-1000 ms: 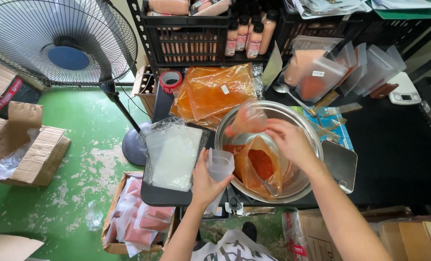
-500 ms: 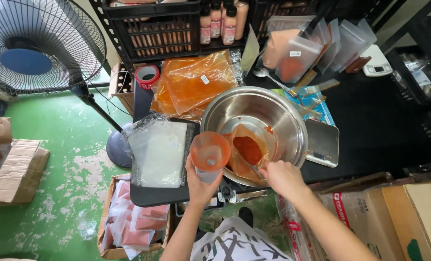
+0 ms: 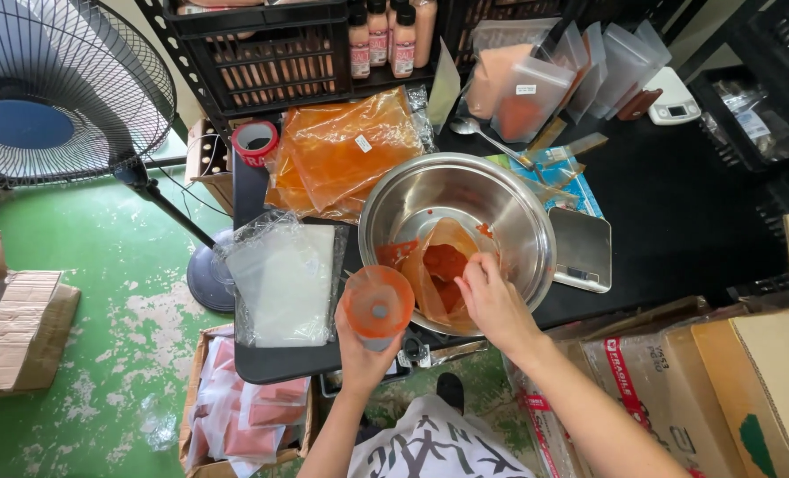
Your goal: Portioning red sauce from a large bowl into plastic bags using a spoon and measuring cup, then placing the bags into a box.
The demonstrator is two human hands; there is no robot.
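The left hand (image 3: 359,350) grips a clear plastic cup (image 3: 377,305), orange-smeared inside, just left of a polished steel bowl (image 3: 518,221). The right hand (image 3: 492,301) pinches the rim of a soft transparent bag (image 3: 438,265) holding red-orange sauce inside the bowl. Behind it lie flat orange-filled pouches (image 3: 346,150) with small white labels; a stack of empty clear bags (image 3: 279,279) lies left.

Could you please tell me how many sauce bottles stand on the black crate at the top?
3: left bottle, middle bottle and right bottle, side by side on the black crate; others may be hidden.
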